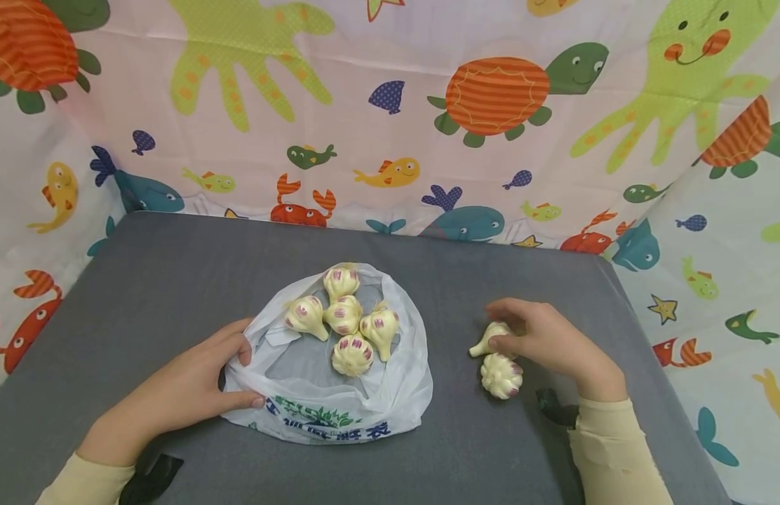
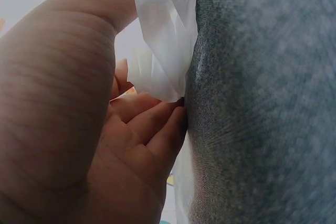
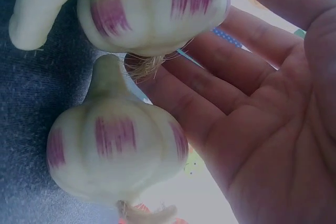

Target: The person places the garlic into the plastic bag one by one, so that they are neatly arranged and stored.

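A white plastic bag (image 1: 417, 351) with green and blue print lies on the table, its mouth spread wide. Inside it sit several garlic bulbs (image 1: 352, 355), cream with purple streaks. My left hand (image 1: 188, 382) grips the bag's left edge, thumb at the front and fingers farther back; crumpled plastic (image 2: 163, 45) shows beside its fingers in the left wrist view. Right of the bag, my right hand (image 1: 550, 340) holds a garlic bulb (image 1: 493, 335) between thumb and fingers, stem to the left. Just in front lies another garlic bulb (image 1: 501, 376), large in the right wrist view.
The grey table (image 1: 194, 259) runs back to a curtain (image 1: 352, 70) printed with sea animals, which also hangs along both sides. Black straps (image 1: 151, 480) hang at the wrists. A small white tag (image 1: 281, 337) lies inside the bag at its left.
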Demonstrator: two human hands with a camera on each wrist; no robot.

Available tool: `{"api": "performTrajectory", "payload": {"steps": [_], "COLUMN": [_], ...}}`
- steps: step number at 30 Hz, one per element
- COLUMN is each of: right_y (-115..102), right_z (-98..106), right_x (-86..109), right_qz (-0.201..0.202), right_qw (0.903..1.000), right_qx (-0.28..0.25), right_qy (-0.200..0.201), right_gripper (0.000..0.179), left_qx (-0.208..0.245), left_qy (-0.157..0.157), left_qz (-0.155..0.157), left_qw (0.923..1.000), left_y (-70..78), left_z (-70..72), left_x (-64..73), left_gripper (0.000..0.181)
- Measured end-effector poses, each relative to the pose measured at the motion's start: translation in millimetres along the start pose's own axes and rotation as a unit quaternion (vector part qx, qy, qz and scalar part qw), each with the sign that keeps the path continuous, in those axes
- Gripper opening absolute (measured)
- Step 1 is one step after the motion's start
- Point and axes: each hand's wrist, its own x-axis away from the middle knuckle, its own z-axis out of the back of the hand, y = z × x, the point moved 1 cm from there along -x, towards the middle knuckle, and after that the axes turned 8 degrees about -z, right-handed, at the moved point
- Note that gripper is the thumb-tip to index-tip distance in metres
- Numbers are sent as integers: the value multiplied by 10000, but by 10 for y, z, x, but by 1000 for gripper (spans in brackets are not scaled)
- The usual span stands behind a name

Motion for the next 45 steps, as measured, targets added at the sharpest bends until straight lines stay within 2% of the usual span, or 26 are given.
{"api": "performTrajectory", "payload": {"steps": [12,23,35,45], "right_y": [-29,-130,-375,-644], "right_z": [53,49,47,-50], "right_x": [-19,-96,-177,-313], "right_qz": [101,412,829,1114], "right_qw": [9992,9967,9931,9917], "right_qx": [42,209,228,123], "right_qy": [380,660,799,630], "right_gripper": [49,43,42,43], "left_qx": [-48,-33,-68,-51], "left_qy": [-46,-21,-60,-33], "left_qz": [1,24,-8,-21], "left_qw": [10000,10000,10000,10000], "left_y": [-19,-13,-6,2], "left_z": [-3,6,4,10], "left_x": [-19,-15,-10,5], "left_gripper": [60,60,60,60]}}
